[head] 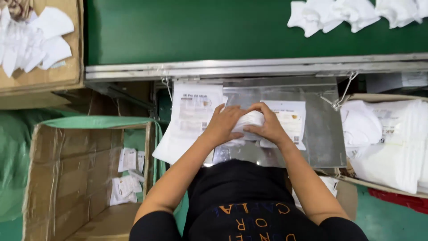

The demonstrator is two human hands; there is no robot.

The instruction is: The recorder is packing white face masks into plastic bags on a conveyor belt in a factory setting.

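Your two hands met over the middle of the steel counter (321, 147), just below the green belt (223, 31). Between them lay a small wad of white masks (252, 119), its long axis running left to right across your body, so each hand took one end. Your left hand (223, 125) curled its fingers (236, 111) over the left end, and your right hand (267, 127) pressed its fingers (256, 108) over the top and right end. Both sets of fingers were bent closed around the wad, fingertips nearly touching above it. Neither hand was clearly nearer; the masks sat squarely between the two.

Under and behind the wad lay a flat printed pouch (292, 120), mostly to the right of your right hand, and a stack of pouches (194, 114) lay just beside your left hand, hanging off the counter's left edge. Whether the masks were already partly inside the right pouch I could not tell, since your hands covered the opening.

Farther out, loose masks (356, 13) rode on the belt at upper right. A bag of masks (392, 138) sat to your right, and an open carton (67, 169) with a few sealed packs (125, 178) stood at your left, well apart from the counter.
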